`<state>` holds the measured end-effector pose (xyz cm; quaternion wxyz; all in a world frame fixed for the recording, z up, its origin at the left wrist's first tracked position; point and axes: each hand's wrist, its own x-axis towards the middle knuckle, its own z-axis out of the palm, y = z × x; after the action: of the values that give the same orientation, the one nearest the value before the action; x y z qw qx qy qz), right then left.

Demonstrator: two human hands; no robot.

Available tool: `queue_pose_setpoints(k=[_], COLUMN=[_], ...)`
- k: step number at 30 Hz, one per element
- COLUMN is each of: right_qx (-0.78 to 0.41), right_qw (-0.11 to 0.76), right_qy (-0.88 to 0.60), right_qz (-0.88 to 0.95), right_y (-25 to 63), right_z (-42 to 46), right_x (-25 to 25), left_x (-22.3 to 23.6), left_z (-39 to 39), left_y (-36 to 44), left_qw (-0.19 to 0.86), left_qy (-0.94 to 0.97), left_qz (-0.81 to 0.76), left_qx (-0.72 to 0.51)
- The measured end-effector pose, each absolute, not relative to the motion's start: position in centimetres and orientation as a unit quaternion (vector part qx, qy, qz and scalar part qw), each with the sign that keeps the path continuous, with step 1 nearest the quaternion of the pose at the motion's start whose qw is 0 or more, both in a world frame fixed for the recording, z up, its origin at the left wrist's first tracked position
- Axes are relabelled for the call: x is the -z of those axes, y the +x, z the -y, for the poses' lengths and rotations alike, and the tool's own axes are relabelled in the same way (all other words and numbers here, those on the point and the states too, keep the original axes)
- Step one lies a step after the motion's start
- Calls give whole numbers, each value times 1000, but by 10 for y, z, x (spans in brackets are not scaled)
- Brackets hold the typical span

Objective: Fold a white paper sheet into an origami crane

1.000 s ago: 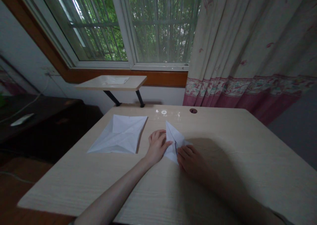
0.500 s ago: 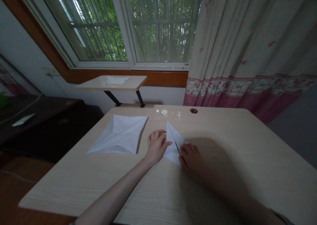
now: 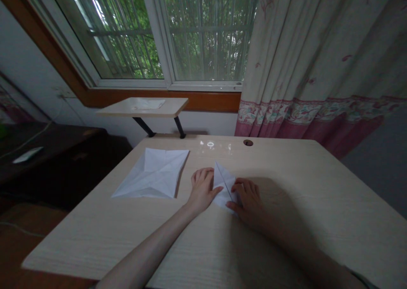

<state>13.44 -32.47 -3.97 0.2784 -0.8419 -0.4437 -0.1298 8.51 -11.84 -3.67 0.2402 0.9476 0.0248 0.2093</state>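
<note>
A small piece of folded white paper (image 3: pixel 223 180) lies on the desk in front of me, its pointed end facing the window. A dark slit or crease runs slantwise down it. My left hand (image 3: pixel 203 189) grips its left edge, with the thumb lying across the top. From the other side, my right hand (image 3: pixel 246 197) holds the right edge between thumb and curled fingers, which cover the paper's lower right part. A larger creased sheet of white paper (image 3: pixel 159 172) rests to the left of my left hand, apart from it.
The pale wooden desk (image 3: pixel 133 234) has a round cable hole (image 3: pixel 248 143) near its back edge. A small raised shelf (image 3: pixel 173 106) on black legs carries another white paper (image 3: pixel 149 104). At left stands a dark table (image 3: pixel 79 140); curtains (image 3: pixel 286 68) hang at right.
My right thumb and fingers have spread further apart along the paper's right edge. The slit in the paper looks narrower, and its tip sits slightly lower. My left hand has barely moved.
</note>
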Motion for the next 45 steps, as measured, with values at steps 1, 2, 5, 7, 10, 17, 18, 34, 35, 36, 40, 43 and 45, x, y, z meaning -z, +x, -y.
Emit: queue_pose_setpoints(k=[1, 2, 5, 7, 10, 17, 18, 34, 35, 36, 40, 43, 45], right_qx=[131, 135, 162, 175, 188, 126, 115, 127, 132, 135, 138, 134, 140], right_qw=[283, 290, 320, 339, 360, 347, 345, 156, 148, 141, 118, 96, 85], right_qy=[-841, -840, -839, -838, -828, -831, -834, -832, -834, -837, -842, -837, -842], right_qz=[443, 439, 409, 391, 386, 416, 416, 516, 516, 512, 508, 521, 514], right_y=[135, 137, 147, 156, 169, 170, 168, 158, 157, 155, 149, 146, 146], right_z=[325, 325, 327, 330, 333, 335, 335, 332, 332, 332, 330, 330, 330], right_x=[39, 38, 39, 42, 47, 42, 41, 54, 52, 50, 41, 37, 37], left_x=[36, 36, 35, 34, 31, 25, 24, 39, 39, 40, 47, 51, 49], left_z=[118, 119, 119, 120, 121, 123, 124, 124, 124, 123, 121, 122, 123], left_y=[85, 84, 83, 82, 81, 79, 78, 78, 78, 78, 79, 78, 78], left_qw=[244, 249, 266, 274, 275, 250, 245, 210, 202, 194, 181, 196, 207], left_qy=[946, 944, 938, 937, 939, 949, 951, 953, 955, 957, 958, 959, 959], left_qz=[-17, -9, 20, 37, 52, 78, 81, 154, 154, 157, 188, 179, 164], left_qx=[-214, -218, -219, -212, -202, -172, -172, -158, -154, -148, -117, -102, -98])
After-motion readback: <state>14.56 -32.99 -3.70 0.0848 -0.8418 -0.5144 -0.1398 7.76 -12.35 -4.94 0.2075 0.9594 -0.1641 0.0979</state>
